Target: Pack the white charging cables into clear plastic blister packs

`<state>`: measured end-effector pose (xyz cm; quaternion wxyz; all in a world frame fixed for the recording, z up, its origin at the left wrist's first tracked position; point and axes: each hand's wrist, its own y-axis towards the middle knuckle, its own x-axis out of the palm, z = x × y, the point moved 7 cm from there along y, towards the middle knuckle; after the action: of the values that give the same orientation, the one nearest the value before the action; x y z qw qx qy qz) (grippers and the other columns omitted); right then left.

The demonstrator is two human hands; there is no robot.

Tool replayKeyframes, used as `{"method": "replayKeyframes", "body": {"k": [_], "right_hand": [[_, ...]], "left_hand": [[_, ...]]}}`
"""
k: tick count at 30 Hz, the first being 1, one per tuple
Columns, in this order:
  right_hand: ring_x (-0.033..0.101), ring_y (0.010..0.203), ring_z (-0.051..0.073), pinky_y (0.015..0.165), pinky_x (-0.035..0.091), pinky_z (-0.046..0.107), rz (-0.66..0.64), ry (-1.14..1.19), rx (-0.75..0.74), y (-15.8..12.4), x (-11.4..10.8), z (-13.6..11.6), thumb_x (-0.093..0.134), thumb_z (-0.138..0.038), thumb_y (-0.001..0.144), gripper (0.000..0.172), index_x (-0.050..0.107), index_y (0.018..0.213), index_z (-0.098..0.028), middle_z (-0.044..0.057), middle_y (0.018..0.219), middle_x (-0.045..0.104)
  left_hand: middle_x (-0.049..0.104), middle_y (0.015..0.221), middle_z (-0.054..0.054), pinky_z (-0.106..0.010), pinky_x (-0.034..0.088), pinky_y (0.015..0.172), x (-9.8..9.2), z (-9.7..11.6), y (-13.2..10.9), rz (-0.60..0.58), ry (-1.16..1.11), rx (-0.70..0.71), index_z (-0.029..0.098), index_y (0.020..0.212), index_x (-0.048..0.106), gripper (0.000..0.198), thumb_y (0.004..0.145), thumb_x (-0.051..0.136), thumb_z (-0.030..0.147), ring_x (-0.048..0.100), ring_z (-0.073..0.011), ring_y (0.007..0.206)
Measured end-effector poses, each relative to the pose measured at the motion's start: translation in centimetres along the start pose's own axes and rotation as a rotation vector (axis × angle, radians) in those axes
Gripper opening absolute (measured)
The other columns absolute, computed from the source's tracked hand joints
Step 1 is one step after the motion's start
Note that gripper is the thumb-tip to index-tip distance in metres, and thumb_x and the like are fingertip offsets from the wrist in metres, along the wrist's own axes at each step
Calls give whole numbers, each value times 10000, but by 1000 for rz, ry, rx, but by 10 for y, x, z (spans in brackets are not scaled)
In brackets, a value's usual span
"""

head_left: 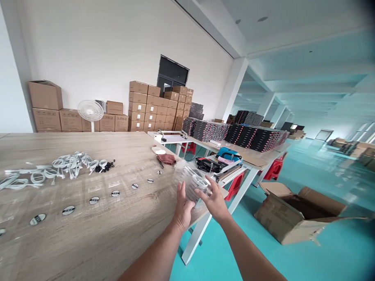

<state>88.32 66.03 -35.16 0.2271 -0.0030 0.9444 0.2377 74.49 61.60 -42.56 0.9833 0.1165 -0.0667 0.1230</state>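
Note:
Both my hands reach out over the right end of a long wooden table (86, 242). My left hand (183, 208) and my right hand (213, 199) together hold a clear plastic bag (191, 179) with a coiled white cable inside. The fingers of both hands are bent around the bag's lower edge. On the tabletop to the left lies a heap of white coiled cables (53, 167), a small pile of black parts (104, 166) and a row of round dark stickers (94, 200).
An open cardboard box (296, 214) lies on the teal floor at right. A second table (246, 157) carries rows of black boxes (236, 132) and tools. Stacked cartons (155, 106) and a white fan (90, 112) stand by the back wall.

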Motion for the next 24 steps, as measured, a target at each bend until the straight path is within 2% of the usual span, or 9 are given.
{"method": "replayKeyframes", "body": {"k": [6, 15, 20, 24], "right_hand": [[455, 1387, 374, 1049, 483, 538, -17, -30, -35, -6, 1, -4, 740, -622, 722, 831, 477, 1447, -313, 132, 1535, 404], [233, 1528, 359, 1215, 295, 583, -14, -147, -152, -18, 2, -19, 768, -595, 712, 945, 365, 1516, -303, 140, 1610, 274], [252, 1524, 377, 1215, 291, 611, -10, -262, -216, -24, 5, -25, 716, -535, 785, 884, 315, 1532, -287, 145, 1625, 246], [256, 1523, 381, 1204, 327, 601, -25, -330, -246, -24, 8, -25, 705, -458, 801, 861, 298, 1536, -266, 167, 1620, 232]], "left_hand": [[76, 1734, 0, -373, 136, 1277, -2, 3, -2, 26, 0, -6, 175, 1598, 232, 860, 770, 462, 209, 14, -215, 1580], [51, 1737, -30, -386, 100, 1279, -4, 4, -3, 68, -40, 13, 179, 1587, 267, 829, 791, 489, 239, -23, -229, 1579], [38, 1738, -53, -423, 100, 1279, -7, 4, -4, 120, -86, 28, 184, 1590, 249, 847, 783, 504, 228, -43, -248, 1578], [93, 1734, -60, -410, 134, 1277, -8, 4, -4, 141, -123, 39, 186, 1593, 234, 875, 770, 530, 221, -4, -265, 1579]]}}
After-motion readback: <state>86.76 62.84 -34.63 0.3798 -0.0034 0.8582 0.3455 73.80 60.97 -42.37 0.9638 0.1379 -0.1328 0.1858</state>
